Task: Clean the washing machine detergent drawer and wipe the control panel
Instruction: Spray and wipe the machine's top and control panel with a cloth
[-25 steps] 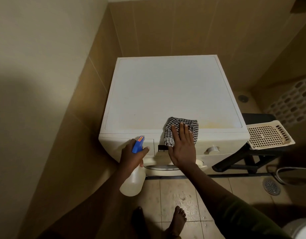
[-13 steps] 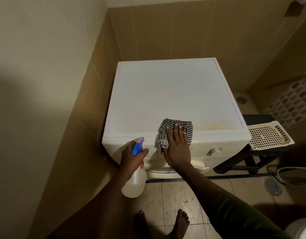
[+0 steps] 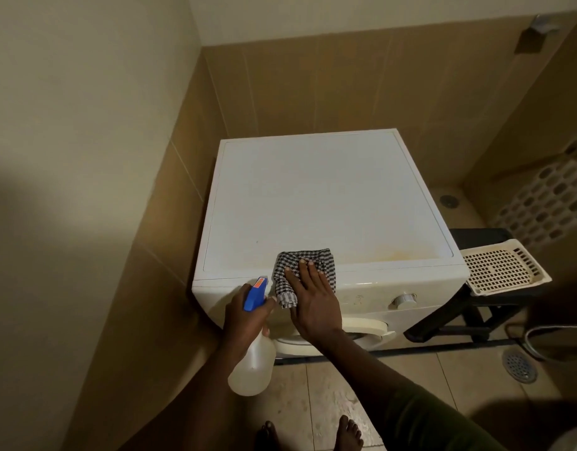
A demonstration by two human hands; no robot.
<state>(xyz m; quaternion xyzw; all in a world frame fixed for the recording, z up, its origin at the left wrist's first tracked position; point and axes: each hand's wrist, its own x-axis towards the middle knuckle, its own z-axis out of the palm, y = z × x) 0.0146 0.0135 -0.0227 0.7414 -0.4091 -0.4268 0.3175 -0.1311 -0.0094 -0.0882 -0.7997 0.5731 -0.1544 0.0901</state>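
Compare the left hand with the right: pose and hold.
The left hand curls round the translucent spray bottle with blue trigger head; the right hand lies flat on the black-and-white checked cloth. The left sits below the top edge of the white washing machine; the right's fingertips reach over it. Both are bare.

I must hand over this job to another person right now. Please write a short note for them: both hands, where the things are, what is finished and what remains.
Left hand: grips the spray bottle by its neck, in front of the washing machine.
Right hand: flat, pressing the checked cloth over the front top edge and onto the control panel.
Detergent drawer: left of the cloth, looks closed.
Done: cannot be told; wiping seems to be in progress mid-panel.
Left: the panel around the knob, then the drawer.
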